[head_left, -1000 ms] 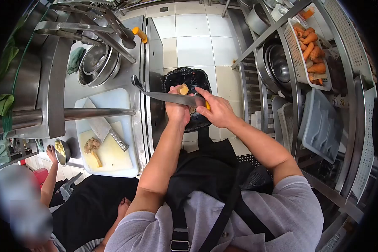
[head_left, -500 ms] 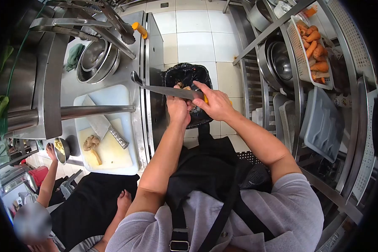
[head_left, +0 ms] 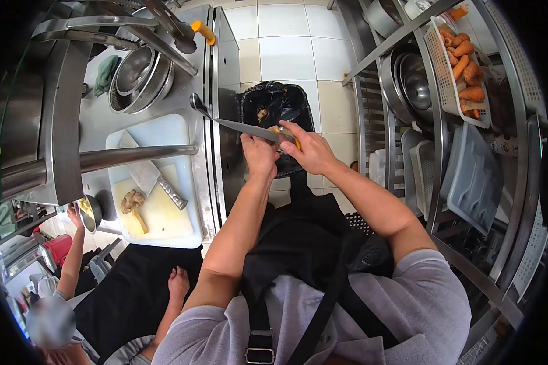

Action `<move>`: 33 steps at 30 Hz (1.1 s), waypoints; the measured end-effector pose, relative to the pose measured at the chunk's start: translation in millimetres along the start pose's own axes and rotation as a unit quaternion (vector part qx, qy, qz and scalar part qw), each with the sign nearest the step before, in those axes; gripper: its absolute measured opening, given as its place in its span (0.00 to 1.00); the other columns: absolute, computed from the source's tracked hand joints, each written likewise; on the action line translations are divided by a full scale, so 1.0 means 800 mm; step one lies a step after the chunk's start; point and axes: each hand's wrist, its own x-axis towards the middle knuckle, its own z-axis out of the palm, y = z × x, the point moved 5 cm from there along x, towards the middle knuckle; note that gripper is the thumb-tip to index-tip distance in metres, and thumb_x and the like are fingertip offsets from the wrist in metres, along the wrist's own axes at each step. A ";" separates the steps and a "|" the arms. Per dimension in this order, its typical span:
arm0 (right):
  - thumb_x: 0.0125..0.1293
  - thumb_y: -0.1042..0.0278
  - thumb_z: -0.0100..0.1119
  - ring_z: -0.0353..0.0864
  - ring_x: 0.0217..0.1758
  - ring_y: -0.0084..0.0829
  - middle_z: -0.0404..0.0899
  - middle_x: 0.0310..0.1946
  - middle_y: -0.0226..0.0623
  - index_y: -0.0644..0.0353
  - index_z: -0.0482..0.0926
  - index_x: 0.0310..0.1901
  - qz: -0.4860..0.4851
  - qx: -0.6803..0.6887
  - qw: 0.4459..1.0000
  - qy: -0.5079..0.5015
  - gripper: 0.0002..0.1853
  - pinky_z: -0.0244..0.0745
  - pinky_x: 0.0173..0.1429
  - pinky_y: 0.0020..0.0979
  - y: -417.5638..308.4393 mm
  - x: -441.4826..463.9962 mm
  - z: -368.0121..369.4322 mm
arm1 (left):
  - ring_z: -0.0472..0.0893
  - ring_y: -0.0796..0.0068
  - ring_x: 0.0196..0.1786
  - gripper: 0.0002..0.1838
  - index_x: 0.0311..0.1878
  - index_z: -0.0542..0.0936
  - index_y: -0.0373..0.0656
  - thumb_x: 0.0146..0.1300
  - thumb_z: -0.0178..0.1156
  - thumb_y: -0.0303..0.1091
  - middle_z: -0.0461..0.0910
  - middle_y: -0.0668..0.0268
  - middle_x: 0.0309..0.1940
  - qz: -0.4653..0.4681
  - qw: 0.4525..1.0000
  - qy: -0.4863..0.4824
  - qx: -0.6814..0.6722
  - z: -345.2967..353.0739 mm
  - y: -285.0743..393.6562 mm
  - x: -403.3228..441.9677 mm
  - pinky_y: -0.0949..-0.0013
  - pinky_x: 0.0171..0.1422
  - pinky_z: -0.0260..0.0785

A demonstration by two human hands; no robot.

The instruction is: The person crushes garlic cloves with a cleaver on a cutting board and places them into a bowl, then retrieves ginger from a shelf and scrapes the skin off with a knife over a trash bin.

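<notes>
My right hand (head_left: 312, 152) is closed on a knife (head_left: 249, 129) with a long blade pointing left; a bit of yellow handle shows by the fingers. Under the blade, my left hand (head_left: 260, 156) is closed around a small tan piece of ginger (head_left: 275, 129), mostly hidden by knife and fingers. Both hands are above a bin (head_left: 286, 100) lined with a black bag, with scraps inside. To the left, a white cutting board (head_left: 175, 176) bears a cleaver (head_left: 141, 173), a knobbly ginger root (head_left: 132, 201) and a yellow peeled piece (head_left: 137, 223).
Metal bowls (head_left: 134, 79) and a green cloth (head_left: 106, 74) sit on the steel counter (head_left: 195, 36). A steel rail (head_left: 140, 156) crosses above the board. On my right, a rack holds a basket of carrots (head_left: 469, 73). A co-worker's hand (head_left: 178, 283) is at lower left.
The view has shifted slightly, with the counter and bin a little higher in it. Both hands stay together over the bin, and the blade has turned slightly.
</notes>
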 end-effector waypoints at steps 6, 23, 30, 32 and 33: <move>0.74 0.34 0.46 0.81 0.57 0.56 0.83 0.51 0.56 0.54 0.72 0.68 0.022 0.041 0.999 -0.025 0.34 0.74 0.59 0.51 0.036 -0.003 0.043 | 0.69 0.81 0.20 0.12 0.47 0.64 0.43 0.80 0.45 0.43 0.72 0.65 0.28 -0.009 0.999 0.006 0.050 -0.039 -0.033 0.005 0.75 0.17 0.59; 0.72 0.30 0.47 0.84 0.49 0.57 0.85 0.42 0.54 0.52 0.68 0.72 -0.025 0.027 0.998 0.046 0.38 0.77 0.52 0.52 0.038 0.000 0.034 | 0.76 0.80 0.38 0.12 0.55 0.72 0.49 0.81 0.49 0.45 0.78 0.70 0.40 0.007 0.986 -0.134 -0.098 -0.031 -0.006 0.016 0.74 0.35 0.64; 0.66 0.26 0.53 0.84 0.37 0.58 0.83 0.32 0.53 0.50 0.59 0.77 -0.077 -0.038 0.995 0.046 0.47 0.75 0.43 0.53 -0.002 -0.008 0.016 | 0.80 0.67 0.40 0.15 0.55 0.71 0.45 0.79 0.52 0.47 0.78 0.59 0.40 0.058 0.980 -0.099 -0.162 -0.021 -0.002 0.017 0.62 0.48 0.78; 0.66 0.27 0.52 0.83 0.37 0.58 0.83 0.30 0.52 0.49 0.57 0.78 -0.078 -0.040 0.995 0.047 0.47 0.75 0.43 0.53 -0.002 -0.007 0.017 | 0.80 0.68 0.40 0.15 0.54 0.71 0.45 0.79 0.52 0.47 0.78 0.60 0.39 0.070 0.980 -0.099 -0.157 -0.014 0.002 0.012 0.62 0.48 0.78; 0.66 0.27 0.52 0.83 0.37 0.58 0.83 0.30 0.52 0.49 0.57 0.78 -0.077 -0.040 0.995 0.050 0.47 0.75 0.43 0.53 -0.002 -0.006 0.017 | 0.80 0.69 0.39 0.15 0.53 0.70 0.45 0.80 0.51 0.47 0.78 0.60 0.38 0.066 0.982 -0.091 -0.149 -0.011 0.000 0.012 0.63 0.46 0.78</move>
